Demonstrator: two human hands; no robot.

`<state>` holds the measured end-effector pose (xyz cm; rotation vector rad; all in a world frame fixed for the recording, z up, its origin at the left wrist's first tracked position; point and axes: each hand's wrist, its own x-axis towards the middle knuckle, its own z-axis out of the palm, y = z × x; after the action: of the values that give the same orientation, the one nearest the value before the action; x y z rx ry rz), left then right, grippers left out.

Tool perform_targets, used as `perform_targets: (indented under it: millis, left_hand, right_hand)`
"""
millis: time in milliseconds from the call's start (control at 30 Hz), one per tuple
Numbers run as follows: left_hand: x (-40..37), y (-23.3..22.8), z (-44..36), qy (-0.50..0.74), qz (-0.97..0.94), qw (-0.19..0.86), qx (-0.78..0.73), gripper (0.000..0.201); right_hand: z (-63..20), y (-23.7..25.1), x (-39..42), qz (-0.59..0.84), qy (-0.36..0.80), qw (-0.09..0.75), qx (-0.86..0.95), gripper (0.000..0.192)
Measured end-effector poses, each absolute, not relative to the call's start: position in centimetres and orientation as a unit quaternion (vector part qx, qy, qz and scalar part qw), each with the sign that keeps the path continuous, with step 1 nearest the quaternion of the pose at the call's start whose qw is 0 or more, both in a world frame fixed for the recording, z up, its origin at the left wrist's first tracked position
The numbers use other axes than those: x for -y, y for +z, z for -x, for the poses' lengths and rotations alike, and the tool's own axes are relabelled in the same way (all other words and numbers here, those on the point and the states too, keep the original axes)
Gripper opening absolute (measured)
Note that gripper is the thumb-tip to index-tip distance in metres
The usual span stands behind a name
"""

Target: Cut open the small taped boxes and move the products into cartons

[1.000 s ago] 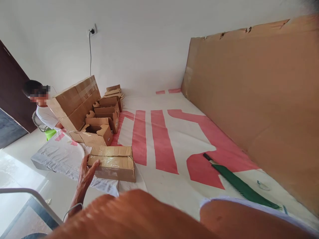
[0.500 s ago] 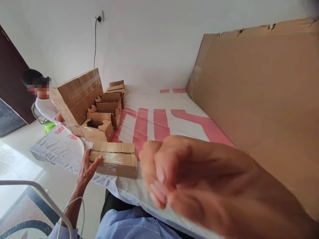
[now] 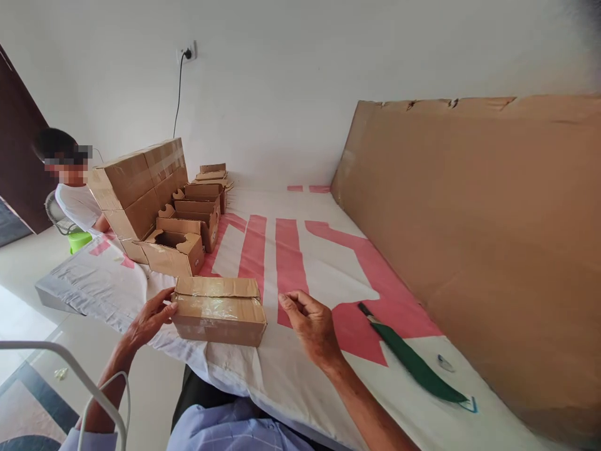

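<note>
The taped box lies near the front edge of the worktop, between the two hands. The left hand rests against its left end, fingers spread flat along the side and touching the cardboard, not closed around it. The right hand sits on the worktop just beside the box's right end, apart from it; its fingers curl loosely inward and hold nothing.

There is one taped box in front. Behind it stands a row of open boxes; four can be made out, and the farther ones blur together with a few flat pieces. To their left are two big cartons, one stacked on the other. One green-sheathed knife lies on the worktop well to the right of the right hand. One big cardboard sheet leans along the right side. One other person sits beyond the cartons.

The taped box is brown, low and oblong, its top flaps shut and sealed with clear glossy tape that wrinkles along the seam. The worktop cover is white with broad pink stripes.
</note>
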<state>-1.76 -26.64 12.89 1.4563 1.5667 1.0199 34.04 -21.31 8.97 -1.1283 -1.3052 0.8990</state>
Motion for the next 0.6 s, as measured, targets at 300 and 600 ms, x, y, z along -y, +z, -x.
perform_targets:
  millis: [300, 600]
  left_hand:
    - [25.9, 11.8, 1.2, 0.450, -0.538, 0.439, -0.561, 0.070]
    - [25.3, 10.8, 0.6, 0.476, -0.554, 0.437, -0.524, 0.058]
  right_hand:
    - [-33.4, 3.2, 21.2, 0.423, 0.421, 0.519, 0.612, 0.070]
    - [-35.4, 2.3, 21.7, 0.439, 0.443, 0.506, 0.595, 0.073]
